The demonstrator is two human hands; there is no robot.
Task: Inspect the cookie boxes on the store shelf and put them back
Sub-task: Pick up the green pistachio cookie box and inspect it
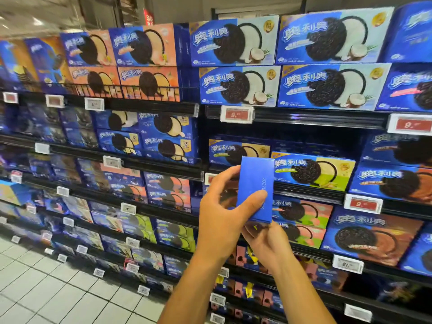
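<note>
- The cookie box (pixel 256 183) is held end-on in front of the shelf (pixel 304 190), its blue end panel with a printed date facing the camera, its long axis running away toward the shelf.
- The left hand (pixel 222 213) grips its left side and end panel, thumb across the panel.
- The right hand (pixel 266 244) holds it from underneath.
- The gap beside the green-fronted box (pixel 313 171) lies just behind, straight ahead.

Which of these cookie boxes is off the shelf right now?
The blue cardboard cookie box with its plain end panel facing the camera: left hand grips its side, right hand holds its bottom. All others sit on the shelves.
</note>
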